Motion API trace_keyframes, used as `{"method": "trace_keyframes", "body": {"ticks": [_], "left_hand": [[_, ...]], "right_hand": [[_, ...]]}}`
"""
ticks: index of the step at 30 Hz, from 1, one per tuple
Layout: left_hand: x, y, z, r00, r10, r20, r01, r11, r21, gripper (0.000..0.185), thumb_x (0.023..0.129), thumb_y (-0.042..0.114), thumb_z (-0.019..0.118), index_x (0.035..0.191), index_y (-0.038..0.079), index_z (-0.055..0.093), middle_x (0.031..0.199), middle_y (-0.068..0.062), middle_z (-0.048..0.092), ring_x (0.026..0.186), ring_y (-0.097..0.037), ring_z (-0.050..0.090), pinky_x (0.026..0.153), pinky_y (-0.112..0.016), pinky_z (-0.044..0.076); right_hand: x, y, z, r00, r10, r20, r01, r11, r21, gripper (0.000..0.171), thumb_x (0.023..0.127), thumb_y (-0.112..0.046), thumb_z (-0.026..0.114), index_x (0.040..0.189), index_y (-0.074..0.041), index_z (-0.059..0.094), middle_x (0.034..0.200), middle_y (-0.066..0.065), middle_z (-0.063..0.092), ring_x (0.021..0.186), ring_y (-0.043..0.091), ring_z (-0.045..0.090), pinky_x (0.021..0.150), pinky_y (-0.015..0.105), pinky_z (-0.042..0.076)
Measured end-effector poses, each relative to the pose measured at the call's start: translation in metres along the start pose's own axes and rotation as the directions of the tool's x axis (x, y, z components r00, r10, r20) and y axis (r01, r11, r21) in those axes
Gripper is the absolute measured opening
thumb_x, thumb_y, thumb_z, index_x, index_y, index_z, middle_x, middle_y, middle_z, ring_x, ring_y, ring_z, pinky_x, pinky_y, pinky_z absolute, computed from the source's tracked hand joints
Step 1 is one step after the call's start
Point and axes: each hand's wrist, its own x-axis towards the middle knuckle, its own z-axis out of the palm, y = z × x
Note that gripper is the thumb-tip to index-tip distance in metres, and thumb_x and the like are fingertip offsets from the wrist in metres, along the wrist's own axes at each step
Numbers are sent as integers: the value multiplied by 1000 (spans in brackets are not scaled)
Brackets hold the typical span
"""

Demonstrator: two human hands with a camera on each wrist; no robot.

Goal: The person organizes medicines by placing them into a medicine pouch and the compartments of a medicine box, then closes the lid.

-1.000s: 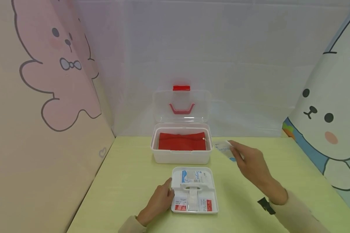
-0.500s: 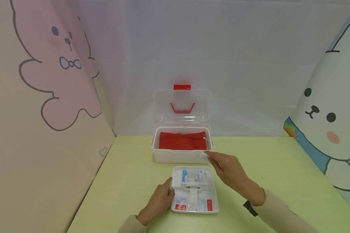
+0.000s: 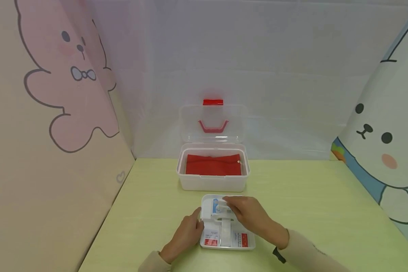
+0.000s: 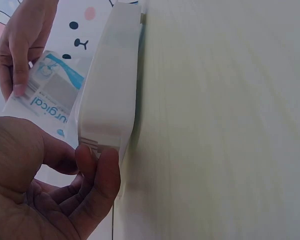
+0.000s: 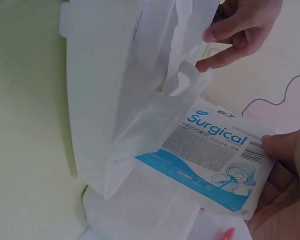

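A shallow white plastic tray (image 3: pixel 227 248) with compartments and a middle handle lies on the table. My left hand (image 3: pixel 185 231) grips its left edge; in the left wrist view thumb and fingers are at the tray's corner (image 4: pixel 107 95). My right hand (image 3: pixel 253 215) is over the tray's far compartment. It pinches a flat white-and-blue gauze packet marked "Surgical" (image 5: pixel 205 155) by one edge, tilted partly into the tray. A similar packet was in that compartment, now mostly hidden by the hand. Two white-and-red packets (image 3: pixel 210 238) and a white strip (image 3: pixel 226 232) lie in the near compartments.
Behind the tray stands a white box (image 3: pixel 212 184) holding a red fabric item (image 3: pixel 213 165). Its clear lid (image 3: pixel 188 124) with a red handle stands upright. A white sheet (image 3: pixel 285 94) hangs at the back, and printed panels (image 3: pixel 68 124) flank the table.
My right hand has carried its packet from right of the white box leftward and toward me, down to the tray's far compartment. The left hand stays at the tray's edge.
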Motion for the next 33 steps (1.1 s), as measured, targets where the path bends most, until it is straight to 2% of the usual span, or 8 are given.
{"method": "trace_keyframes", "body": {"ticks": [5, 14, 22, 29, 33], "left_hand": [[0, 0, 0, 1000, 0, -1, 0, 1000, 1, 52, 96, 11, 53, 142, -9, 41, 60, 6, 49, 52, -3, 44, 46, -22, 36], [1, -2, 0, 1000, 0, 5, 0, 1000, -6, 51, 96, 12, 52, 143, -7, 41, 60, 7, 49, 51, -2, 44, 45, -22, 36], [0, -1, 0, 1000, 5, 6, -4, 1000, -15, 52, 96, 11, 52, 143, -7, 41, 61, 7, 50, 52, -3, 45, 45, -23, 36], [1, -1, 0, 1000, 14, 1, -14, 1000, -10, 51, 95, 10, 53, 142, -8, 42, 60, 7, 49, 51, -2, 44, 45, -22, 36], [1, -1, 0, 1000, 19, 0, -19, 1000, -11, 51, 95, 10, 53, 142, -8, 42, 59, 8, 48, 50, -2, 43, 45, -22, 36]], "right_hand": [[-1, -2, 11, 995, 23, 93, -26, 999, 28, 26, 91, -11, 67, 116, -11, 71, 112, 2, 74, 104, 18, 71, 88, 35, 57], [0, -4, 25, 979, 39, 201, -45, 999, 27, 25, 95, -14, 62, 118, -10, 71, 115, 3, 73, 107, 19, 70, 90, 36, 56], [1, -2, 35, 965, 73, 250, -79, 997, 16, 24, 95, -14, 62, 117, -10, 72, 114, 4, 74, 106, 20, 70, 90, 37, 56], [2, -1, 39, 963, 66, 263, -66, 998, -10, 24, 95, -12, 61, 117, -9, 71, 114, 4, 73, 107, 21, 69, 91, 38, 55], [2, -1, 39, 940, 82, 331, -83, 996, -11, 31, 98, -20, 58, 126, -7, 65, 124, 7, 69, 115, 24, 66, 97, 41, 52]]}}
